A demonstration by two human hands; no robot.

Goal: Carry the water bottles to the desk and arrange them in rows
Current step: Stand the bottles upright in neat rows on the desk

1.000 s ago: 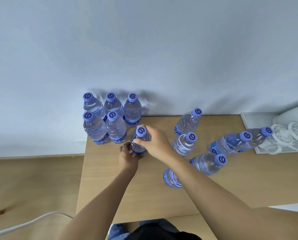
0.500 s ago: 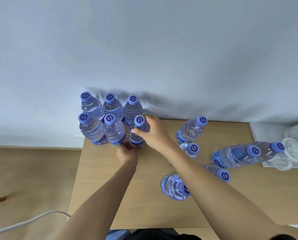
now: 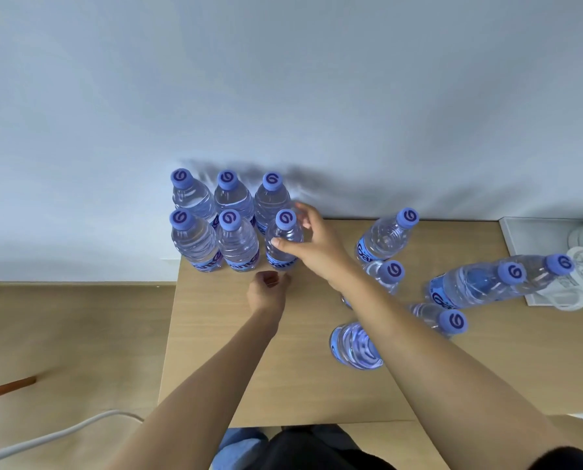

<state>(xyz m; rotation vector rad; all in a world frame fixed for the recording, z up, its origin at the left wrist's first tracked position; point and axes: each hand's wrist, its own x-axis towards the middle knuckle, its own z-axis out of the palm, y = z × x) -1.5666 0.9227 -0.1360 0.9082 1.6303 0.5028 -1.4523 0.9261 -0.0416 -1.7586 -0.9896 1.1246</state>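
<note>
**Soft, even light with wide-angle bending**

You are looking at a brightly, evenly lit scene with a cool, bluish cast on the wall [image 3: 283, 79]. Behind the grouped water bottles [image 3: 229, 218], soft grey shadows smear up the wall, streaked and blurry. Small highlights glint on the clear plastic, without harsh glare. The desk [image 3: 215, 334] edges bow and the bottles lean outward from the centre, a sign of lens distortion. Your forearms look stretched near the bottom edge. Focus is slightly soft throughout.
</note>
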